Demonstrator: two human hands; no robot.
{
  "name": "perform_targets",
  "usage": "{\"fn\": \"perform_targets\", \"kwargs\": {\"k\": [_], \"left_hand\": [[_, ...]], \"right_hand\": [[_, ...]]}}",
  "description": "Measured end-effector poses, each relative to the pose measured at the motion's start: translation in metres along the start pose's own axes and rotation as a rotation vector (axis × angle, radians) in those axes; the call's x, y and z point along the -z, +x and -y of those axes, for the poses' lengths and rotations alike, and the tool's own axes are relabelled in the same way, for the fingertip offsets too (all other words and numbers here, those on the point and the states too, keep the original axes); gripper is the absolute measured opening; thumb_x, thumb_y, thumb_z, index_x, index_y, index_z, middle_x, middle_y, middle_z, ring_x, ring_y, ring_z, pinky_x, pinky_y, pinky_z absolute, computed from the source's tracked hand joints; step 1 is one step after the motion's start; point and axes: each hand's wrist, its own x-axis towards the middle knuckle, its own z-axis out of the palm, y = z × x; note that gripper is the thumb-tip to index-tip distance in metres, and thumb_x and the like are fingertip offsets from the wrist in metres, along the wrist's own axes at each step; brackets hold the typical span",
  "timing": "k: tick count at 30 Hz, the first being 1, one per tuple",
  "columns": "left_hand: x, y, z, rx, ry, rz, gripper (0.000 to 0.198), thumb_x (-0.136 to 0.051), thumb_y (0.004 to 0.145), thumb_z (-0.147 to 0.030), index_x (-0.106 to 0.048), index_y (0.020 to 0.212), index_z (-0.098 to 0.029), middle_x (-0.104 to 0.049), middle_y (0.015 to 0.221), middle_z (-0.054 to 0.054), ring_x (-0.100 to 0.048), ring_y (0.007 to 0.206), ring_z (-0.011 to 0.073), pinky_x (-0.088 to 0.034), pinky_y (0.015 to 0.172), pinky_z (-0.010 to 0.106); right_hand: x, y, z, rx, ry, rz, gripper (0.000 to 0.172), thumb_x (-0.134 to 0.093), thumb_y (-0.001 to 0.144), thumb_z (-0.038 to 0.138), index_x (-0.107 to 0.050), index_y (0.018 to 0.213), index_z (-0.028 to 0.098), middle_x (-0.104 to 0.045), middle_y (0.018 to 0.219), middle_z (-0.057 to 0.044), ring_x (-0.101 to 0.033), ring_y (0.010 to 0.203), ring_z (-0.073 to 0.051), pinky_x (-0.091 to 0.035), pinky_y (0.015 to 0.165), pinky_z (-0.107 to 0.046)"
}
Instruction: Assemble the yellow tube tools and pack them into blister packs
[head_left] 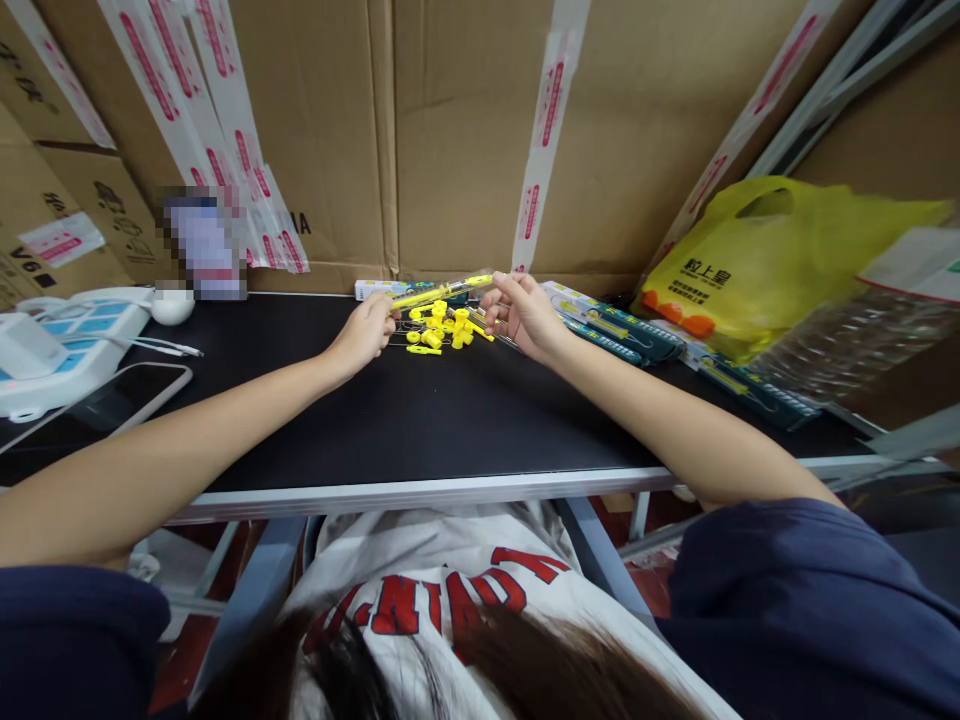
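The stick (441, 292) is held just above the worktop (420, 420), long axis left to right, right end a tad higher; each end is pinched, by left hand (365, 334) and right hand (526, 320) fingers, yellow bits (444, 330) piled right below

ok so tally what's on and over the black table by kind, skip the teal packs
hands: 2, left hand and right hand
long yellow tool held between them: 1
pile of small yellow parts: 1, pieces too small to count
yellow bag: 1
white power strip: 1
total: 6
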Motion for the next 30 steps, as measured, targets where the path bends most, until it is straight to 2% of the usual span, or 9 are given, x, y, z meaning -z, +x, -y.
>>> {"fn": "perform_targets", "kwargs": {"k": [4,10,13,16,19,23,27,30], "left_hand": [[0.005,0.002,0.002,-0.028,0.022,-0.010,0.024,-0.031,0.099,-0.025,-0.042,0.078,-0.020,-0.029,0.054,-0.009,-0.022,0.037,0.0045,-0.017,0.035,0.017],[0.011,0.003,0.004,-0.158,0.081,-0.061,0.027,-0.042,0.099,-0.037,-0.043,0.078,-0.020,-0.032,0.056,-0.009,-0.027,0.038,0.0034,-0.021,0.036,0.016],[0.014,0.007,0.005,-0.204,0.071,-0.084,0.028,-0.044,0.098,-0.038,-0.041,0.077,-0.021,-0.032,0.055,-0.009,-0.027,0.038,0.0034,-0.021,0.037,0.015],[0.017,0.014,0.007,-0.210,0.021,-0.128,0.029,-0.046,0.098,-0.037,-0.039,0.074,-0.021,-0.029,0.052,-0.009,-0.026,0.037,0.0040,-0.020,0.036,0.016],[0.021,0.020,0.009,-0.174,-0.080,-0.219,0.032,-0.043,0.098,-0.040,-0.038,0.073,-0.022,-0.027,0.050,-0.009,-0.024,0.035,0.0048,-0.018,0.034,0.018],[0.023,0.023,0.012,-0.155,-0.219,-0.297,0.036,-0.040,0.098,-0.049,-0.038,0.074,-0.023,-0.026,0.048,-0.009,-0.024,0.033,0.0052,-0.020,0.033,0.019],[0.021,0.023,0.016,-0.121,-0.314,-0.295,0.038,-0.039,0.098,-0.053,-0.037,0.075,-0.023,-0.027,0.048,-0.010,-0.024,0.032,0.0054,-0.021,0.033,0.018],[0.020,0.024,0.017,-0.092,-0.368,-0.305,0.037,-0.035,0.100,-0.051,-0.037,0.076,-0.023,-0.027,0.047,-0.010,-0.024,0.032,0.0055,-0.022,0.033,0.017]], "right_hand": [[0.005,0.004,0.000,0.036,-0.005,0.053,0.049,-0.079,0.071,0.055,-0.045,0.089,0.024,-0.062,0.072,0.005,-0.055,0.053,-0.006,-0.052,0.050,-0.020],[0.001,-0.001,-0.001,0.023,-0.050,0.106,0.049,-0.080,0.069,0.055,-0.047,0.087,0.023,-0.063,0.074,0.003,-0.057,0.055,-0.007,-0.053,0.051,-0.022],[0.002,0.001,0.000,0.008,-0.057,0.119,0.045,-0.075,0.075,0.055,-0.045,0.089,0.024,-0.063,0.076,0.003,-0.058,0.057,-0.008,-0.052,0.052,-0.023],[0.008,0.008,-0.002,0.047,-0.143,0.088,0.036,-0.058,0.086,0.057,-0.044,0.093,0.025,-0.063,0.078,0.001,-0.059,0.060,-0.010,-0.051,0.054,-0.025],[0.017,0.012,-0.011,0.234,-0.495,0.089,0.024,-0.052,0.090,0.047,-0.045,0.091,0.024,-0.062,0.079,-0.001,-0.057,0.064,-0.013,-0.049,0.059,-0.029],[0.021,0.006,-0.024,0.566,-1.174,0.301,0.010,-0.057,0.087,0.030,-0.057,0.090,0.020,-0.064,0.090,-0.008,-0.058,0.084,-0.021,-0.047,0.074,-0.035],[0.006,0.001,-0.025,0.660,-1.367,0.401,0.017,-0.054,0.092,0.029,-0.063,0.099,0.017,-0.065,0.101,-0.012,-0.058,0.097,-0.025,-0.046,0.082,-0.037],[-0.018,0.009,-0.022,0.681,-1.431,0.475,0.021,-0.052,0.095,0.031,-0.064,0.103,0.016,-0.065,0.105,-0.013,-0.057,0.101,-0.027,-0.046,0.084,-0.038]]}}
